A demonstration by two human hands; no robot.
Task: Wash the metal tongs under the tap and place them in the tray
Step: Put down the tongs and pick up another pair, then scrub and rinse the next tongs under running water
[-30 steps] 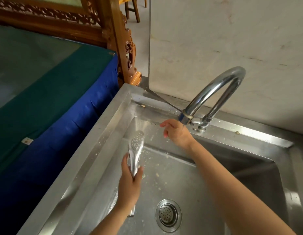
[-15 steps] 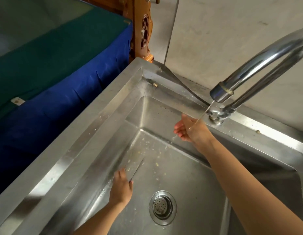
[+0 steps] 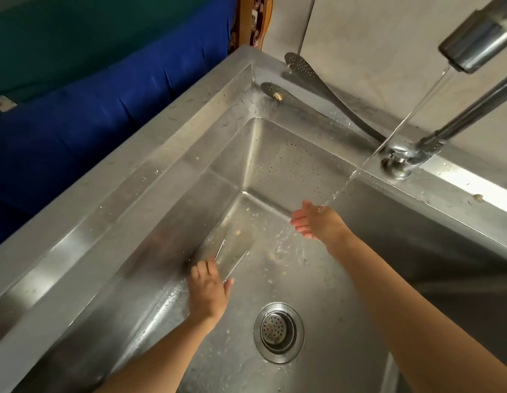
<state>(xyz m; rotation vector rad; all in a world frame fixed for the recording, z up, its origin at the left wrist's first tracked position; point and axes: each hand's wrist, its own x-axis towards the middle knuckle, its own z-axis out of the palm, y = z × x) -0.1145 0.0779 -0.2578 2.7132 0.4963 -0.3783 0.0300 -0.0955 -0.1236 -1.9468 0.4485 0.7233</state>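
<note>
My left hand grips one pair of metal tongs low in the sink, near its left wall. Their shiny arms point away from me along the sink floor and are hard to tell from the steel. Held flat with fingers apart, my right hand is under the water stream from the tap spout and holds nothing. A second pair of tongs with perforated ends lies on the sink's back ledge by the wall. No tray is in view.
The steel sink has food scraps on its floor and a round drain strainer close to me. The tap base stands on the back ledge. A blue and green cloth surface lies left of the sink.
My left hand has lowered the tongs from upright to the sink floor. My right hand stays under the stream, now running fuller. The view has moved closer and down.
</note>
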